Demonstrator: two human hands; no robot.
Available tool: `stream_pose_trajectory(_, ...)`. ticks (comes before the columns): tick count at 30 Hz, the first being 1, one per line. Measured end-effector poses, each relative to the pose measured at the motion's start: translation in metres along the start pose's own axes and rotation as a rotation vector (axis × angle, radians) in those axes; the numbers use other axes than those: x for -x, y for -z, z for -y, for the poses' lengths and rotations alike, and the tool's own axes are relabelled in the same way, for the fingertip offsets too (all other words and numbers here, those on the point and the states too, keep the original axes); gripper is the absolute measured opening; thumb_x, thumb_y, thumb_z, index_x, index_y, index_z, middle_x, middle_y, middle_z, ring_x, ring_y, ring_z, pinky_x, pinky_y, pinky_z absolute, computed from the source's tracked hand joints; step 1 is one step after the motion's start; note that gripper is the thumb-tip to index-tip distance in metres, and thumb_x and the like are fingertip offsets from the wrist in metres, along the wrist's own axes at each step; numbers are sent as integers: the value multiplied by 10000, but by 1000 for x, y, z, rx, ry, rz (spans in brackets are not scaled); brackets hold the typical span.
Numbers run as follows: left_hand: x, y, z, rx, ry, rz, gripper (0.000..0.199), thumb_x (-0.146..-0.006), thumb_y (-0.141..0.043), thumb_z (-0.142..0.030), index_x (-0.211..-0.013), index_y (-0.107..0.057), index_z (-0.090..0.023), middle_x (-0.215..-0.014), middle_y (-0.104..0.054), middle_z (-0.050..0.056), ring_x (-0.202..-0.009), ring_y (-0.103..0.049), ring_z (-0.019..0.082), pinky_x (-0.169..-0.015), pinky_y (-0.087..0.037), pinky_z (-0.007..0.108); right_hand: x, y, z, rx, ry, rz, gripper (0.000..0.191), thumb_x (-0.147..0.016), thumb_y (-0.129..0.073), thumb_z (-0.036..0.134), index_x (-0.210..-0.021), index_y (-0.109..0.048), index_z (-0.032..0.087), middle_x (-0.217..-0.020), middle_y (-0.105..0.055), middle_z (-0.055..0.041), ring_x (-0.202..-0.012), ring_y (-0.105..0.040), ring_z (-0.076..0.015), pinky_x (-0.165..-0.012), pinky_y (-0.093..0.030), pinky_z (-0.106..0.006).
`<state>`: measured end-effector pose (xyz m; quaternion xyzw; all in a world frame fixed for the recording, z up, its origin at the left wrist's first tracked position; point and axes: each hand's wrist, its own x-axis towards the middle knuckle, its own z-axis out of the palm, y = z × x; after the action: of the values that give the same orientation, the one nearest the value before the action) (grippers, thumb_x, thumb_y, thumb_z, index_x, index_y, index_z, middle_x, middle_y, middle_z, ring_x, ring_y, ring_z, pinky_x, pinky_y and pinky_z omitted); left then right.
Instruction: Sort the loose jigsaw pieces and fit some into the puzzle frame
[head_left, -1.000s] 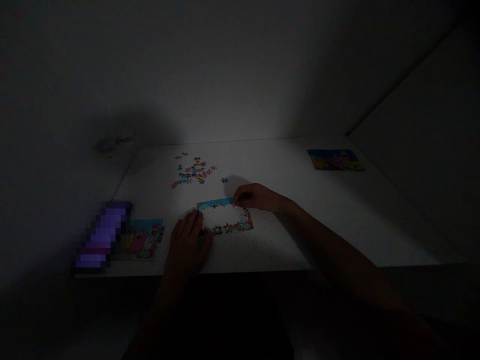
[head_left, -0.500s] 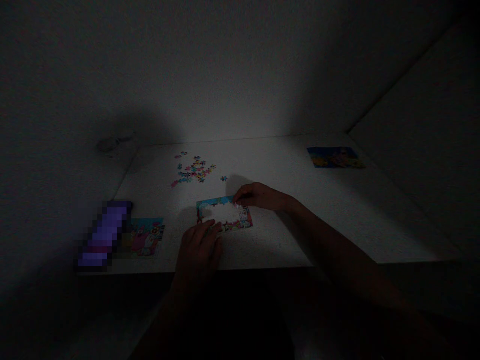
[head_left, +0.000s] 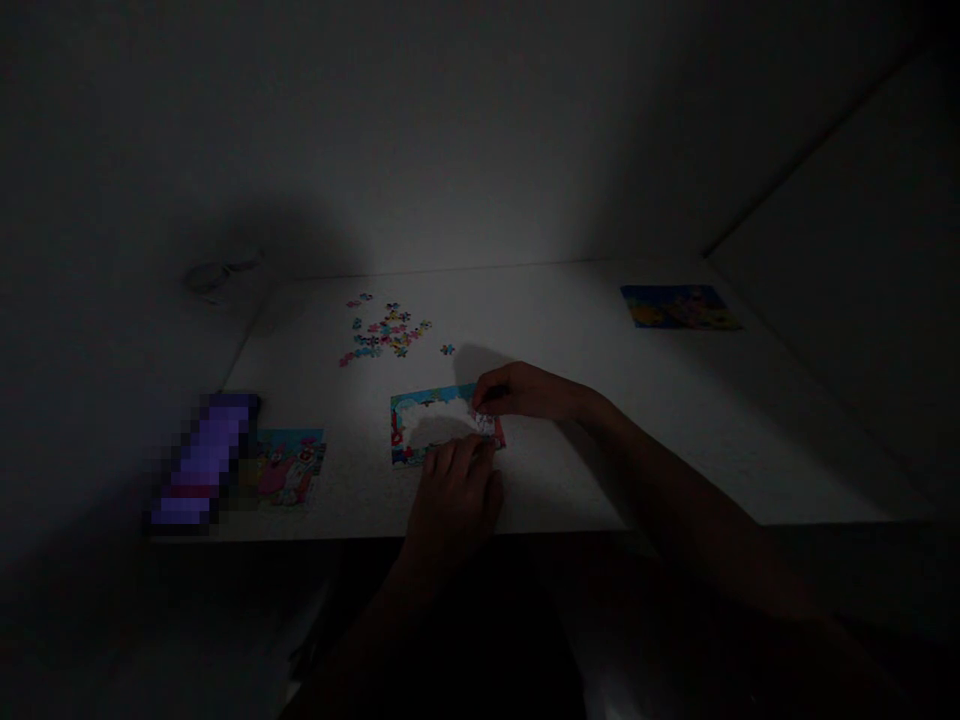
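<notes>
In the dim light a partly assembled jigsaw puzzle (head_left: 403, 458) lies on the table, its coloured border joined around a white middle. My left hand (head_left: 454, 492) rests palm down over the lower right edge of the puzzle, fingers stretched out and slightly apart. At the upper right of the border is my right hand (head_left: 521, 390), thumb and fingers pinched together. Whatever sits between those fingertips is too small and dark to make out. Just below them, pale patterned pieces (head_left: 485, 422) show inside the right side of the border.
Loose puzzle pieces (head_left: 386, 335) are scattered behind the puzzle, with a single piece (head_left: 448, 349) apart from them. A colourful picture card (head_left: 289, 468) lies at left beside a pixelated purple-screened device (head_left: 204, 460). Another dark blue picture (head_left: 681, 307) lies far right. Walls (head_left: 480, 150) border the table.
My left hand has slid right along the puzzle's lower edge, uncovering its lower left corner. The right hand stays pinched at the upper right and has shifted only slightly. The view has moved a little.
</notes>
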<state>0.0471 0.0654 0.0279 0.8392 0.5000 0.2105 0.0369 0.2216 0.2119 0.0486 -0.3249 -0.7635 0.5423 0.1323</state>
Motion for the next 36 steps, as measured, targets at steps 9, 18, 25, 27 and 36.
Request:
stream_pose_trajectory(9, 0, 1, -1, 23, 13, 15, 326, -967, -444, -233, -1255, -566, -141, -1215, -612, 128, -1073, -540, 278, -913, -444, 440, 2, 1, 1, 15, 9, 31, 101, -821, -628, 242, -873, -677, 171, -837, -685, -18, -777, -628, -152, -748, -480, -296)
stream_pose_trajectory(18, -1, 1, -2, 32, 12, 0, 336, -962, -443, -232, -1266, -566, -158, -1213, -609, 129, -1079, -533, 277, -909, -455, 453, 2, 0, -1, 94, 34, 10, 72, -834, -615, 209, -866, -675, 185, -846, -688, -11, -772, -620, -139, -739, -476, -273)
stream_pose_trajectory(25, -1, 4, -3, 36, 24, 29, 322, -967, -438, -234, -1246, -573, -148, -1221, -608, 128, -1089, -529, 277, -920, -443, 447, 3, -1, 3, 153, 7, -30, 61, -830, -625, 201, -859, -675, 183, -829, -686, -10, -760, -614, -144, -724, -463, -273)
stream_pose_trajectory(27, -1, 3, -3, 36, 25, 25, 322, -969, -433, -235, -1244, -572, -141, -1228, -605, 127, -1102, -521, 281, -932, -435, 447, 3, -2, 4, 157, 7, -30, 50, -827, -630, 195, -849, -672, 179, -828, -683, -13, -759, -614, -144, -726, -459, -273)
stream_pose_trajectory(36, -2, 3, -3, 28, 24, 21, 324, -969, -431, -241, -1247, -564, -144, -1219, -608, 127, -1085, -521, 279, -916, -442, 445, 4, -4, 5, 176, 3, -21, 37, -827, -617, 172, -851, -646, 175, -811, -661, -9, -728, -602, -136, -693, -457, -259)
